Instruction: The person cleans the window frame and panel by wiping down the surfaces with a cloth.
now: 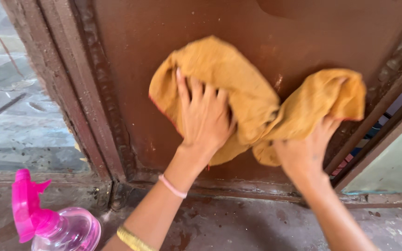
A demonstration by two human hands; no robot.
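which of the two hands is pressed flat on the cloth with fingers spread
The left hand: it lies flat on the mustard cloth with fingers spread, while the right hand bunches the cloth's other end.

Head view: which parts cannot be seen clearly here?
- Door surface under the yellow cloth: head view, hidden by the cloth.
- Right hand fingertips: head view, tucked into the cloth folds.
- Pink spray bottle: head view, base cut off by the bottom edge.
- Left hand: head view, palm pressed flat against the cloth, unseen.

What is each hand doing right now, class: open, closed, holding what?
Left hand: open, fingers spread, pressed flat on the mustard-yellow cloth.
Right hand: closed, gripping the cloth's other end against the brown door.
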